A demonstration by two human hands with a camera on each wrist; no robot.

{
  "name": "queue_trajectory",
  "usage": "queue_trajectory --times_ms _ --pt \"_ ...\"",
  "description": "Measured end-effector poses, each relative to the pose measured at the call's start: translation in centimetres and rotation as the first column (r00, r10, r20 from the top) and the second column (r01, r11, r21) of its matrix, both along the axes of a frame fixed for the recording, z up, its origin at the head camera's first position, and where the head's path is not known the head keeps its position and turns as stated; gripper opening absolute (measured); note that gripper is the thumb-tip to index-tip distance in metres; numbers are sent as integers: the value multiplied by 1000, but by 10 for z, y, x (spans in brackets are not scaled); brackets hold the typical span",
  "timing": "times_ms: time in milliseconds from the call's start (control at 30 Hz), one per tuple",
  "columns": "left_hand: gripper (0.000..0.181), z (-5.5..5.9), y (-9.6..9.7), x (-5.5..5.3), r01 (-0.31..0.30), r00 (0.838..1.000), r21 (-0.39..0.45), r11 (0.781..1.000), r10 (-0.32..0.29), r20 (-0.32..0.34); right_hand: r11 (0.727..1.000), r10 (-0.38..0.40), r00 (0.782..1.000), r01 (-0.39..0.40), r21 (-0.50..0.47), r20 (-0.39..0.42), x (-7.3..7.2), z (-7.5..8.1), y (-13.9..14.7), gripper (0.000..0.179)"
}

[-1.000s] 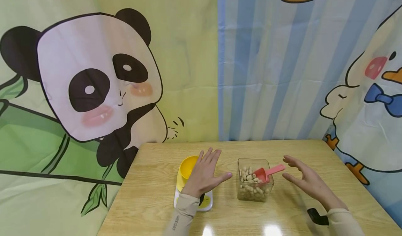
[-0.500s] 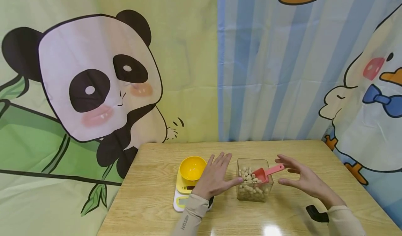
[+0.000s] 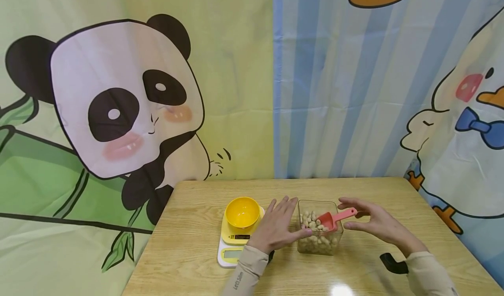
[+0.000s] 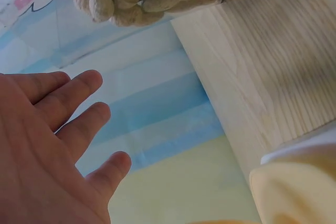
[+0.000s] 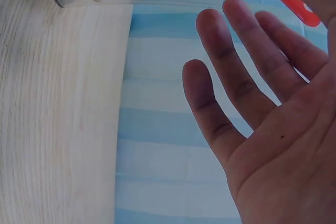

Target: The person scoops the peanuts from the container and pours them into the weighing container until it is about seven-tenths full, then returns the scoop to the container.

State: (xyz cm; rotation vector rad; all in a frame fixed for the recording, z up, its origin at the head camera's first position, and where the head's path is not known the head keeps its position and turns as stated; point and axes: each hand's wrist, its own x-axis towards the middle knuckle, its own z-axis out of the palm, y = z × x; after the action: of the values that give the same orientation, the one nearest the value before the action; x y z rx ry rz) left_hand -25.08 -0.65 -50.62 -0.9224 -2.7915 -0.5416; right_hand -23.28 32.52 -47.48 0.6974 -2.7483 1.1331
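Note:
A clear square container [image 3: 309, 205] of unshelled peanuts [image 3: 312, 222] stands between both hands. Inside it a pink scoop [image 3: 328, 221] leans, its handle sticking out over the right rim. My left hand [image 3: 275, 228] hovers at the container's left side, fingers spread, thumb overlapping its front left in the head view. On the other side my right hand [image 3: 376, 224] has thumb and fingers apart, the fingertips close by the scoop's handle. Both palms show bare in the wrist views, where the left hand [image 4: 47, 140] and right hand [image 5: 273, 114] hold nothing.
Left of the left hand, a yellow bowl [image 3: 242, 213] sits on a yellow and white kitchen scale [image 3: 227, 243], partly hidden by that hand. The wooden table [image 3: 197, 226] ends at a cartoon curtain [image 3: 236, 90] behind.
My left hand has moved right, from over the scale to the container's left side, uncovering the bowl. My right hand has shifted left, closer to the container and the scoop handle.

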Motion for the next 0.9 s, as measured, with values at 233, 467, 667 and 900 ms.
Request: queue_trajectory --times_ms 233,467,667,900 --pt "105 -3 4 0 -1 1000 6 1000 1 26 1000 -3 1000 3 -8 -3 -1 1 -3 50" --pt "108 -6 8 -4 -8 999 11 1000 7 44 1000 0 1000 0 -16 -3 -3 5 -4 44" --pt "111 -6 10 -4 -12 999 16 1000 11 52 999 -2 1000 3 -35 11 -2 7 -6 32" --pt "112 -4 11 -6 -5 999 4 1000 4 47 996 75 995 -72 50 -65 -6 17 -7 25"
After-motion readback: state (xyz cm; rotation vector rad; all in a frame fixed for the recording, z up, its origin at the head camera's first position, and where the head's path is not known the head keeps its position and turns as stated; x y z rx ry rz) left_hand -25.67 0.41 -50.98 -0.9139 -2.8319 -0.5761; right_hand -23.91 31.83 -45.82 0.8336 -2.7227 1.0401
